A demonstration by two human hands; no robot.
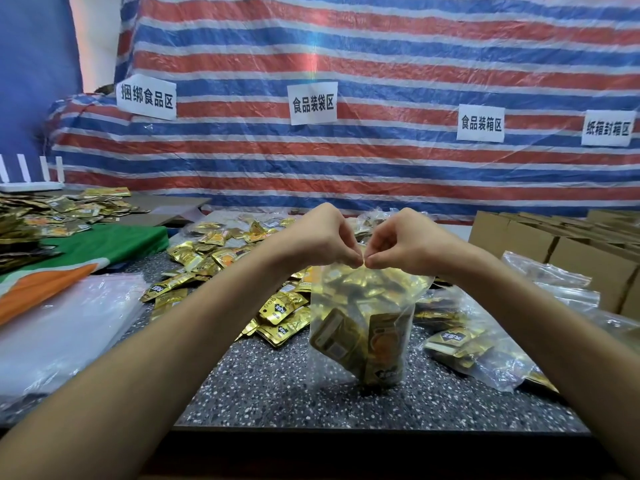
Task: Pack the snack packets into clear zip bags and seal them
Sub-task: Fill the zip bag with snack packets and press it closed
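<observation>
**Zip bag, filled, held at the mouth by both hands**

Item 1. Clear zip bag (363,306), upright over the middle of the speckled table (277,386). Contents: gold snack packets (384,341), crowded and standing at mixed angles. The bag's bottom is down at the tabletop; whether it rests there cannot be told.

Item 2. Left hand (325,237) and right hand (405,242), side by side at the bag's top edge. On each, thumb and forefinger are closed narrowly, pinching the mouth strip near its middle, and the two pinches almost touch. The other fingers are curled in.

Item 3. Loose packets (214,252), same gold kind, heaped on the table behind and to the left of the bag.

Item 4. Filled bags (478,348), clear, holding gold packets, lying on their sides to the right of the held bag.

Item 5. Empty clear bags (69,317), a flat stack at the left edge of the table.

Item 6. Cardboard boxes (554,244), far right, beyond the filled bags; their contents are not visible.

Item 7. Striped tarp (346,64), red, white and blue, behind the table, bearing white paper labels (313,102).
</observation>
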